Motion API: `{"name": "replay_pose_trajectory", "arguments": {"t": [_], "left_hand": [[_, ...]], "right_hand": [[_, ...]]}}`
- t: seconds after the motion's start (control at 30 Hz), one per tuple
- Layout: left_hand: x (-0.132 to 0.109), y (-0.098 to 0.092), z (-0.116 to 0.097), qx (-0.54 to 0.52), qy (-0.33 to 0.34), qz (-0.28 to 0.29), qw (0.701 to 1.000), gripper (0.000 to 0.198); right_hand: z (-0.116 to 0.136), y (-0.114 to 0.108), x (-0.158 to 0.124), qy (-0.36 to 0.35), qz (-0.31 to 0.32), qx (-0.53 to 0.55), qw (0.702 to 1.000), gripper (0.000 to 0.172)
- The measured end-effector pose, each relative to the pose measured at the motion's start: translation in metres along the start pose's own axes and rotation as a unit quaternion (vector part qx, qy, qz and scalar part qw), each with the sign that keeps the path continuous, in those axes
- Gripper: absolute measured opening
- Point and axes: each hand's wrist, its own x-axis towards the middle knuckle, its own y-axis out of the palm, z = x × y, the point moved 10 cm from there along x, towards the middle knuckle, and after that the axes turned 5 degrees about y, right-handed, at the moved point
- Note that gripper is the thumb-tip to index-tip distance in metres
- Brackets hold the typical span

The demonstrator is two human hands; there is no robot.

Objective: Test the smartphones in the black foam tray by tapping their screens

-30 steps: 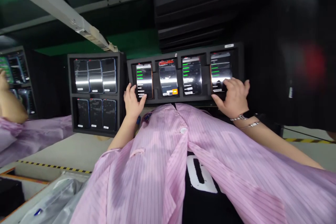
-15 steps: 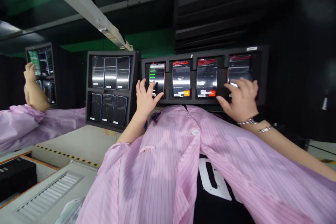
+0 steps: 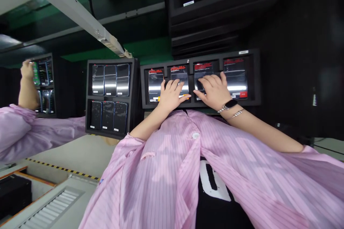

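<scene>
A long black foam tray (image 3: 254, 78) holds several phones in a row, their screens lit with red text at the top. My left hand (image 3: 172, 94), fingers spread, lies over the second phone (image 3: 178, 73) from the left. The leftmost phone (image 3: 156, 84) shows beside it. Over the third phone (image 3: 203, 68) is my right hand (image 3: 213, 91), also open, with a dark watch and bracelets at the wrist. The rightmost phone (image 3: 235, 78) is uncovered and shows a red button. Neither hand grips anything; whether the fingertips touch the glass I cannot tell.
Left of the long tray sits another black tray (image 3: 135, 96) with several dark-screened phones in two rows. A person's hand (image 3: 27, 69) is over a tray at the far left. Stacked black trays (image 3: 199, 25) stand behind. A pale metal bar (image 3: 77, 10) crosses the upper left.
My left hand moved right, from the leftmost phone to the second. My right hand moved left, from the rightmost phone to the third. The leftmost screen changed from green lines to red text.
</scene>
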Motion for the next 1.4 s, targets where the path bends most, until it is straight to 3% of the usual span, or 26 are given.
{"name": "replay_pose_trajectory", "arguments": {"t": [0.1, 0.2, 0.33, 0.47, 0.63, 0.8, 1.13, 1.4], "left_hand": [[-0.015, -0.016, 0.021, -0.005, -0.033, -0.057, 0.998, 0.074], [-0.037, -0.031, 0.057, 0.002, -0.105, -0.108, 0.989, 0.084], [-0.058, -0.035, 0.093, 0.020, -0.186, -0.117, 0.975, 0.082], [-0.055, -0.029, 0.088, 0.012, -0.157, -0.090, 0.984, 0.069], [-0.051, -0.029, 0.087, -0.001, -0.143, -0.094, 0.985, 0.063], [-0.052, -0.034, 0.089, -0.001, -0.148, -0.119, 0.982, 0.074], [-0.056, -0.038, 0.087, 0.009, -0.126, -0.156, 0.980, 0.061], [-0.070, -0.037, 0.088, -0.005, -0.094, -0.219, 0.971, 0.038]], "right_hand": [[-0.022, -0.014, -0.008, 0.033, -0.053, 0.000, 0.998, 0.065], [-0.056, -0.026, -0.021, 0.093, -0.075, 0.014, 0.993, 0.072], [-0.085, -0.034, -0.037, 0.140, -0.085, 0.011, 0.986, 0.073], [-0.086, -0.031, -0.039, 0.131, -0.087, -0.017, 0.987, 0.066], [-0.086, -0.024, -0.034, 0.113, -0.079, -0.033, 0.990, 0.055], [-0.090, -0.024, -0.035, 0.108, -0.095, -0.031, 0.989, 0.060], [-0.099, -0.023, -0.036, 0.123, -0.103, -0.001, 0.987, 0.062], [-0.113, -0.028, -0.051, 0.078, -0.204, 0.035, 0.975, 0.019]]}}
